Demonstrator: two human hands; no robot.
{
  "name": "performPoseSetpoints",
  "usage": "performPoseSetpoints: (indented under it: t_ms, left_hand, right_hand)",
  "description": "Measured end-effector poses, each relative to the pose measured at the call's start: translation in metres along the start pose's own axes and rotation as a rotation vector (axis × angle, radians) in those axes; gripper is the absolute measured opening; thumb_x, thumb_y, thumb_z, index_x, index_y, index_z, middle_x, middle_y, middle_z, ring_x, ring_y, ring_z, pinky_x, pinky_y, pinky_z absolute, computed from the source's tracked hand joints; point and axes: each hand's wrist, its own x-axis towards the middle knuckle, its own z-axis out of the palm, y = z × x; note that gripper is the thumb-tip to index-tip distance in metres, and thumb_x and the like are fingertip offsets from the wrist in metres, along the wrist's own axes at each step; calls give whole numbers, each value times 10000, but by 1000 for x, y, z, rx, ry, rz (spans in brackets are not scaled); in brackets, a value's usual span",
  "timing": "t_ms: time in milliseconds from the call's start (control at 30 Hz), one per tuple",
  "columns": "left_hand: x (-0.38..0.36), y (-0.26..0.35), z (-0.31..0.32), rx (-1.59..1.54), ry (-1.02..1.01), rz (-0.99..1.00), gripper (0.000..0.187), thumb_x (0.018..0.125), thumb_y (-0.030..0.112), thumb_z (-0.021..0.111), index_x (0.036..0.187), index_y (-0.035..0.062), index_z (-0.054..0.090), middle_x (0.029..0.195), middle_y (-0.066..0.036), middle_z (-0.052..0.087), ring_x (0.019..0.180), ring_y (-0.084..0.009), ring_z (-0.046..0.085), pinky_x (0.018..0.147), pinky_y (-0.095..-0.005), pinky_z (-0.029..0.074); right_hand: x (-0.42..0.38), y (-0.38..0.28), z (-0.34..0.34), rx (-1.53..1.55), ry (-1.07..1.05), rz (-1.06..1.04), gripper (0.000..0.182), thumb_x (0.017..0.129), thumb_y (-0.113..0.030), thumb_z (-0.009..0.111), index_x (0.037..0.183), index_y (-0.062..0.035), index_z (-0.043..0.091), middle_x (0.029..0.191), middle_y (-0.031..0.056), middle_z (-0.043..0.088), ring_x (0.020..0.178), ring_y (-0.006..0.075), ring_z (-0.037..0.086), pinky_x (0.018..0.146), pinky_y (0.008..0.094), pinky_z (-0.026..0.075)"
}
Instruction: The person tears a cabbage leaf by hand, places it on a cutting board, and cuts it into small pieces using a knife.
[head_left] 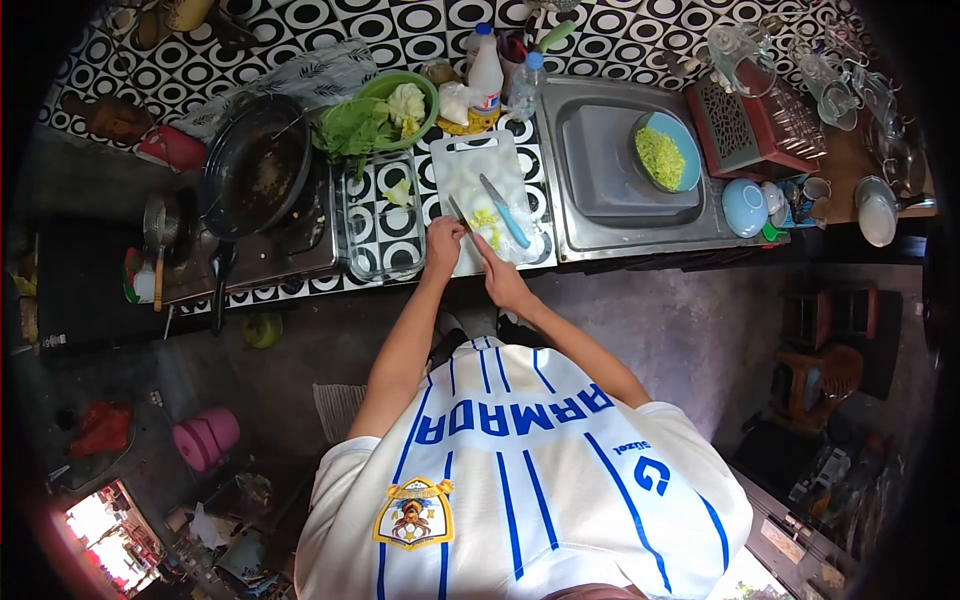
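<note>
On the white cutting board (pixel 468 165), my right hand (pixel 503 279) is closed around the handle of a knife (pixel 459 213), whose narrow blade points away from me to the left. My left hand (pixel 443 242) is beside the blade, fingers curled together; whatever they hold is too small to make out. Pale yellow-green chopped vegetable pieces (pixel 484 220) lie just beyond both hands. To their right a second knife with a light blue handle (pixel 513 227) rests on the board.
A glass tray (pixel 357 262) with a leaf piece stands left of the board, near a wok (pixel 262 150). Behind are a green basin (pixel 432 97) of leafy vegetables and several bottles (pixel 486 72). Right, a blue bowl (pixel 691 150) of chopped greens sits at the sink (pixel 560 235).
</note>
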Motion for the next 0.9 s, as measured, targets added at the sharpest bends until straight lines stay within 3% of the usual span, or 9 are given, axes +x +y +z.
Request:
performPoseSetpoints:
  t_ms: [100, 200, 267, 333, 400, 567, 767, 867, 900]
  left_hand:
    - [1, 3, -3, 93, 1, 83, 54, 716, -26, 722, 762, -3, 708, 881, -176, 709, 999, -372, 660, 891, -450, 514]
    - [4, 3, -5, 68, -62, 1, 44, 718, -36, 692, 753, -10, 692, 835, -184, 682, 945, -382, 649, 850, -450, 511]
    - [5, 8, -8, 70, -62, 22, 66, 729, -31, 681, 791, -14, 696, 853, -190, 672, 908, -382, 643, 825, -454, 507]
    - [1, 13, -9, 82, -26, 33, 78, 733, -26, 683, 809, -14, 699, 867, -193, 671, 905, -383, 643, 826, -456, 508]
    - [-1, 16, -8, 80, -18, 21, 82, 751, -11, 697, 832, -11, 712, 900, -192, 687, 929, -382, 650, 847, -451, 513]
    - [-4, 16, -6, 55, 2, -30, 99, 782, 24, 716, 874, -3, 740, 997, -179, 715, 1024, -371, 651, 915, -436, 513]
    - [-1, 16, -8, 55, -49, -59, 114, 787, 35, 736, 895, 0, 743, 1027, -184, 719, 1035, -368, 654, 908, -437, 523]
    - [0, 18, -11, 45, -68, -87, 110, 791, 31, 739, 897, 2, 741, 1031, -194, 717, 1028, -376, 656, 900, -441, 525]
    - [0, 16, -8, 36, -44, -83, 110, 790, 28, 739, 896, 1, 740, 1030, -199, 715, 1025, -380, 656, 896, -441, 525]
  right_hand:
    - [36, -26, -11, -89, -168, 225, 587, 1019, -83, 427, 1582, -193, 298, 975, 374, 648, 932, 563, 617, 837, 574, 494]
    - [23, -21, -6, -133, -140, 184, 597, 1012, -86, 443, 1577, -221, 306, 911, 358, 654, 859, 563, 620, 773, 608, 487]
    - [-4, -2, 2, -158, 43, -47, 606, 1012, -93, 446, 1580, -244, 299, 815, 335, 646, 768, 552, 615, 713, 614, 482]
    - [-20, -4, -9, -218, 42, -48, 616, 1009, -93, 450, 1582, -257, 294, 762, 323, 640, 718, 545, 612, 680, 616, 478]
    - [-30, -8, -22, -308, -136, 173, 627, 1005, -86, 456, 1585, -259, 290, 753, 323, 636, 710, 540, 613, 674, 615, 477]
    - [17, 5, -25, -249, -66, 59, 619, 1004, -105, 462, 1582, -258, 300, 679, 312, 598, 658, 527, 593, 670, 605, 461]
    - [9, -1, -56, -207, -168, 80, 568, 1018, -110, 459, 1563, -232, 358, 1077, 306, 661, 882, 516, 634, 779, 538, 510]
    - [-28, 19, -79, -139, -175, -102, 583, 1021, -129, 469, 1562, -309, 345, 885, 312, 656, 807, 510, 633, 749, 556, 493]
    - [-36, 24, -89, -157, -225, -64, 583, 1022, -126, 468, 1560, -314, 347, 907, 310, 658, 825, 505, 634, 761, 550, 493]
